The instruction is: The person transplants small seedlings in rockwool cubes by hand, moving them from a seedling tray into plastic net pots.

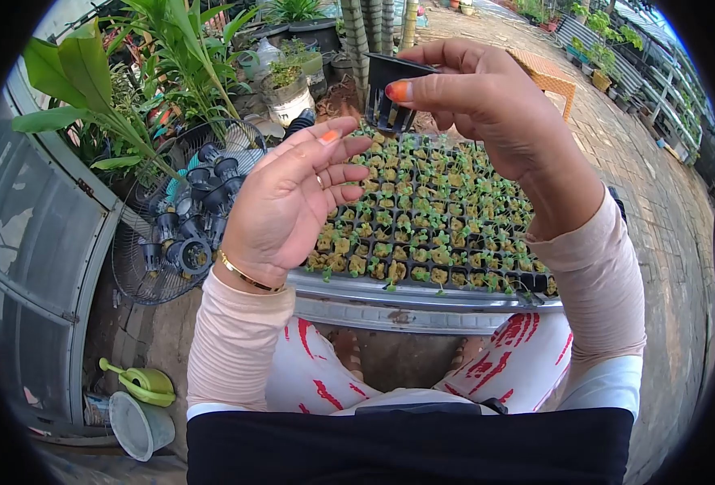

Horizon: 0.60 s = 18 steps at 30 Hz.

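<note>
A dark apron (406,444) fills the near edge, at the person's waist. Above it, the right hand's (495,105) fingers (446,52) and thumb pinch a small black pot (386,81) by its rim and hold it high above the far end of the tray (487,284). The left hand (293,202) grips nothing. Its palm is turned up and its fingers are loosely curled, just below and beside the pot. The tray lies on the bench (406,311), its cells full of seedlings (430,202), with no gap that I can make out. The pot looks empty, though its inside is hard to see, so I judge the work barely begun. More pots (188,218) sit heaped in a fan guard (139,275) at the left. Both forearms are raised, with the wrists bent inward toward each other.
</note>
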### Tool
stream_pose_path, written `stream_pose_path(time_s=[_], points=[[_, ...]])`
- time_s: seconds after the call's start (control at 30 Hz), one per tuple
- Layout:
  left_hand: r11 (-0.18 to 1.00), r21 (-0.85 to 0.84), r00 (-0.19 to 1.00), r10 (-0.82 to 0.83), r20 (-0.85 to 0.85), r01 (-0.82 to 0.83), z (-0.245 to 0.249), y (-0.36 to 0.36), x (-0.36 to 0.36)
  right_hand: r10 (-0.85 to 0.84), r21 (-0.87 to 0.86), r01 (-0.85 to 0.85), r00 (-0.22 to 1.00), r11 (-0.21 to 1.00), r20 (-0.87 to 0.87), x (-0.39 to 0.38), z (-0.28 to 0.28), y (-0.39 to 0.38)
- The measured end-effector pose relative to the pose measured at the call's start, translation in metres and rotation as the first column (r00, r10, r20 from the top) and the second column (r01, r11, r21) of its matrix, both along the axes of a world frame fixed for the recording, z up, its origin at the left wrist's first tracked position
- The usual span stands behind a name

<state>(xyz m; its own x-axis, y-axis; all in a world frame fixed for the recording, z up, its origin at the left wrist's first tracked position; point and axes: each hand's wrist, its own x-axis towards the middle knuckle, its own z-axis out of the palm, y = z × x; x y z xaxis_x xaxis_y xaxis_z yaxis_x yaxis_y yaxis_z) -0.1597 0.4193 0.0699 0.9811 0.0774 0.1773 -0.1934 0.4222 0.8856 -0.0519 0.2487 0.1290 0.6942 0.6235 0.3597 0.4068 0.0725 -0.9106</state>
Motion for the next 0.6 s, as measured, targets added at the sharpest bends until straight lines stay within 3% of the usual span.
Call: stream_pose_path(time_s=[0.13, 0.27, 0.33, 0.37, 0.43, 0.6], points=[[0.959, 0.173, 0.974, 0.216, 0.064, -0.224, 0.019, 0.053, -0.026, 0.042, -0.084, -0.033, 0.994, 0.996, 0.104, -0.010, 0.009, 0.056], [0.935, 0.194, 0.955, 0.295, 0.035, -0.296, 0.023, 0.102, -0.034, 0.117, -0.201, -0.085, 0.982, 0.976, 0.152, -0.011, -0.002, 0.131], [0.904, 0.224, 0.916, 0.391, -0.088, -0.364, 0.020, 0.118, -0.030, 0.135, -0.269, -0.087, 0.977, 0.959, 0.163, -0.006, -0.014, 0.170], [0.911, 0.222, 0.914, 0.383, -0.133, -0.349, 0.019, 0.123, -0.027, 0.149, -0.271, -0.100, 0.975, 0.957, 0.165, -0.002, -0.022, 0.190], [0.952, 0.173, 0.940, 0.285, -0.186, -0.254, 0.001, 0.154, -0.012, 0.032, -0.378, 0.089, 0.952, 0.922, 0.304, 0.008, -0.040, 0.225], [0.941, 0.065, 0.897, 0.338, -0.285, -0.333, -0.011, 0.166, 0.007, 0.083, -0.607, 0.109, 0.957, 0.787, 0.278, 0.023, -0.059, 0.260]])
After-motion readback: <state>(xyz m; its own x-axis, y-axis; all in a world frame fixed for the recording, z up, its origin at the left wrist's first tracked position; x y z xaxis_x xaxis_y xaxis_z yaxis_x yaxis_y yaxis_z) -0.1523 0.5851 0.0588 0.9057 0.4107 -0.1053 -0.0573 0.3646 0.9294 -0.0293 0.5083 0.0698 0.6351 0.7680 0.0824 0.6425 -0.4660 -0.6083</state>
